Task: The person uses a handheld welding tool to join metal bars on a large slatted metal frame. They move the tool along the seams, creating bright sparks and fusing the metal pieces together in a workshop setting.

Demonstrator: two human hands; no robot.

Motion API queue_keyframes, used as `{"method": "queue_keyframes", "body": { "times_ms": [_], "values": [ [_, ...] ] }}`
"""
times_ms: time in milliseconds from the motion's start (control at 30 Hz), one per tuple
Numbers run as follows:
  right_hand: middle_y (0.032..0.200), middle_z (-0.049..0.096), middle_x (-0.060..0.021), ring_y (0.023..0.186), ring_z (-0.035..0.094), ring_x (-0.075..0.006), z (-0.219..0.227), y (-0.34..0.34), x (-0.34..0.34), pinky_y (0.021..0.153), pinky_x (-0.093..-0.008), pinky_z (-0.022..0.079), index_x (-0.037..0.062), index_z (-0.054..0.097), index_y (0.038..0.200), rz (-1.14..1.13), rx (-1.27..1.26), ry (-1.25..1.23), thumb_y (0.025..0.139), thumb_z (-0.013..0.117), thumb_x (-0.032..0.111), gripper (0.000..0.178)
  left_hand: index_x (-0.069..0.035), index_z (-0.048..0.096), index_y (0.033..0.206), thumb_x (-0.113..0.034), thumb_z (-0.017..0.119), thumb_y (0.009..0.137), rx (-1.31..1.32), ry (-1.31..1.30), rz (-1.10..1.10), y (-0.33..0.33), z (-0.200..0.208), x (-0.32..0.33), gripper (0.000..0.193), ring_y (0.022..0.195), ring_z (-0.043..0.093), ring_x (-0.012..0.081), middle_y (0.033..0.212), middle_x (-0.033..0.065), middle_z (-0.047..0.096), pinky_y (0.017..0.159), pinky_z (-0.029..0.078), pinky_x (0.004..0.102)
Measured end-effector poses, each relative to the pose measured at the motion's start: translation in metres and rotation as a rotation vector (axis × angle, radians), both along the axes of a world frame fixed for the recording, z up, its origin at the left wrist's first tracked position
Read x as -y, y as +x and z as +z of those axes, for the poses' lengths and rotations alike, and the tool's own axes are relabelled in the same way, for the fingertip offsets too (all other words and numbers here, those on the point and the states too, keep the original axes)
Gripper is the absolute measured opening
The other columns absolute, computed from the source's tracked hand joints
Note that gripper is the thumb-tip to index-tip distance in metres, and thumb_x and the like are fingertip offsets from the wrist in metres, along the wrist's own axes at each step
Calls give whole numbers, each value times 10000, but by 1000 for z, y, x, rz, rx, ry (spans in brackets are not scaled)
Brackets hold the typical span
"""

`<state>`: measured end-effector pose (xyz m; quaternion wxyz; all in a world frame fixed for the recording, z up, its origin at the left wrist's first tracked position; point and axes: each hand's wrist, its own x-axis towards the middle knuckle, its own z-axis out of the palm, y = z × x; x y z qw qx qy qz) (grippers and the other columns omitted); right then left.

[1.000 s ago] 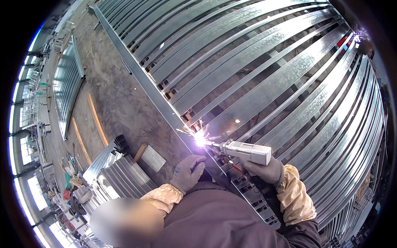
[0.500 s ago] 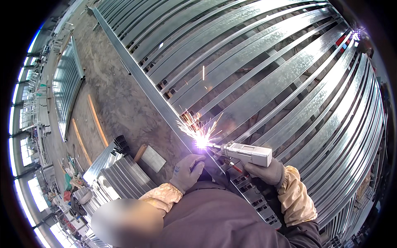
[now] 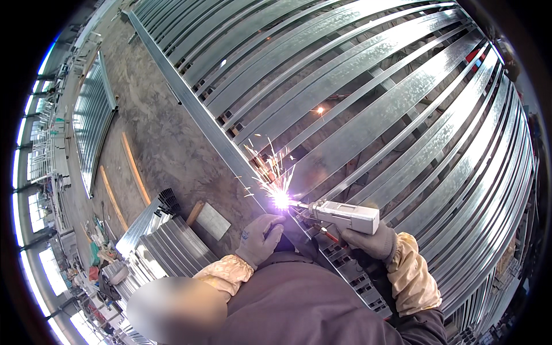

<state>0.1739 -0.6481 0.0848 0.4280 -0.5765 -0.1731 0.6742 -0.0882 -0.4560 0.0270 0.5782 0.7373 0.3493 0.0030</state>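
In my gloved right hand (image 3: 374,241) is a welding gun (image 3: 348,217) with a white boxy body, its nozzle pointing left. Bright sparks and a violet-white glow (image 3: 281,200) burst at its tip, on the long edge rail (image 3: 218,138) of a galvanized steel frame. Just below the glow, my gloved left hand (image 3: 260,238) is closed with curled fingers beside the rail. Whatever those fingers hold, if anything, is hidden. Flat metal slats (image 3: 351,146) run from the rail toward the upper right. Glare hides the joint itself.
Stacked metal profiles (image 3: 172,247) lie at the lower left, near a small grey plate (image 3: 213,221). Two wooden strips (image 3: 135,167) rest on the floor (image 3: 155,126). Farther left is another slatted panel (image 3: 95,118). A glowing spark (image 3: 321,110) shows among the slats.
The spark spray has changed shape, now rising more steeply. The second bright flash at the far upper right is gone. Both hands and the welding gun have hardly moved.
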Motion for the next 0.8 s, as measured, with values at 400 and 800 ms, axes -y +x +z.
{"method": "queue_keyframes", "body": {
  "times_ms": [400,800],
  "values": [
    [951,674,-29,756,615,-83,0,0,7,651,-255,521,42,485,1431,-9,31,47,964,670,226,535,-10,650,1182,-104,604,974,62,53,-32,0,-1,0,233,697,579,57,860,13,652,618,467,218],
    [964,682,-53,784,631,-103,5,0,11,686,-273,540,37,468,1442,-29,-38,5,963,661,227,549,0,620,1220,-71,583,991,73,25,-53,-5,-10,1,243,713,543,47,887,12,616,617,451,197]
  ]
}}
